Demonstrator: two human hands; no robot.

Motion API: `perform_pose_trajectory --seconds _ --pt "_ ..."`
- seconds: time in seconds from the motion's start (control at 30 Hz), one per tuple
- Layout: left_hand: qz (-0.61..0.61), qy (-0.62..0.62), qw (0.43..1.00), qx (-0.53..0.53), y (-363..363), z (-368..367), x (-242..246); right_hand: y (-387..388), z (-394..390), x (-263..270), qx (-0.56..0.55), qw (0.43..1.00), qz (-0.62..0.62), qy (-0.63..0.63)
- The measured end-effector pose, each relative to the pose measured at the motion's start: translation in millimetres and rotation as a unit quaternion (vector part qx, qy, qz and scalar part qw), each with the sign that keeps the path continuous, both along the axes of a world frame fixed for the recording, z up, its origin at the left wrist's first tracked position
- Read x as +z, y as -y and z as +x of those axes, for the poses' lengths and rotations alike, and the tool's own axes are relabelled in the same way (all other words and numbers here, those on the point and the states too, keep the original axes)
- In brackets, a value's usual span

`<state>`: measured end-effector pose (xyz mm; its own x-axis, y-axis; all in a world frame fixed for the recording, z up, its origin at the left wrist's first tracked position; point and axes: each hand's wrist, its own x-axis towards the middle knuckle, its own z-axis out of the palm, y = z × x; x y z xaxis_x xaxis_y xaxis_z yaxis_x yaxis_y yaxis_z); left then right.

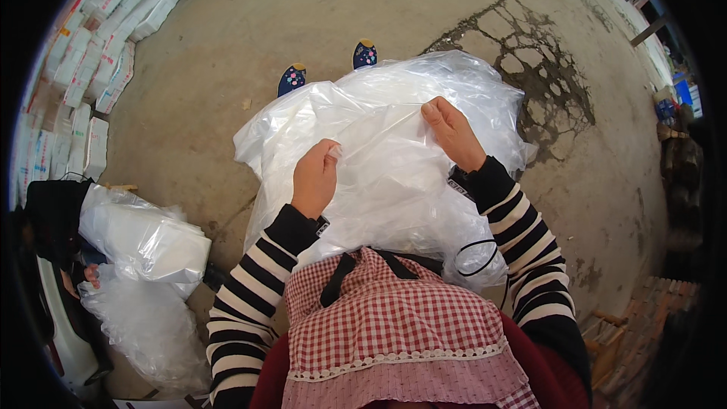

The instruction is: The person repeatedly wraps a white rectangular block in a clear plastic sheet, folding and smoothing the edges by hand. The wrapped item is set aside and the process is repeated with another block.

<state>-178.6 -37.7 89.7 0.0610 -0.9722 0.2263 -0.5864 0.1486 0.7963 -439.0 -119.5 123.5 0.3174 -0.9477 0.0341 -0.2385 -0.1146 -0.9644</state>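
A large heap of clear plastic film (392, 193), creased and shiny, covers my lap and knees. My left hand (317, 176) pinches a fold of the film between thumb and curled fingers, near the middle of the heap. Farther forward and to the right, my right hand (454, 132) grips the film's edge between thumb and forefinger. A taut line of film runs between the two hands. Beside my right forearm, a bunched part of the film has a thin black cord loop (477, 258) lying against it.
White foam boxes (102, 51) are stacked along the left. Another person's hand (91, 275) shows at lower left, beside more folded plastic film (153, 244). Broken, cracked concrete (528, 62) lies ahead on the right. Wooden furniture (605, 341) stands at lower right.
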Motion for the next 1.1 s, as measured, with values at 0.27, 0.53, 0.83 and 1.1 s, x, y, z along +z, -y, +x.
perform_pose_trajectory --seconds 0.27,0.53,0.83,1.1 --pt "-0.121 0.357 0.926 0.024 42 72 42 5 -25 -24 0.053 0.874 -0.254 -0.410" --pt "-0.053 0.390 0.892 0.221 27 227 14 39 -164 -93 -0.087 0.882 -0.171 -0.431" --pt "0.203 -0.086 0.950 0.220 -88 257 -135 16 -154 -110 -0.093 0.856 -0.129 -0.491" --pt "0.290 -0.451 0.813 0.224 -85 189 -169 23 -15 -93 0.149 0.856 -0.051 -0.492"
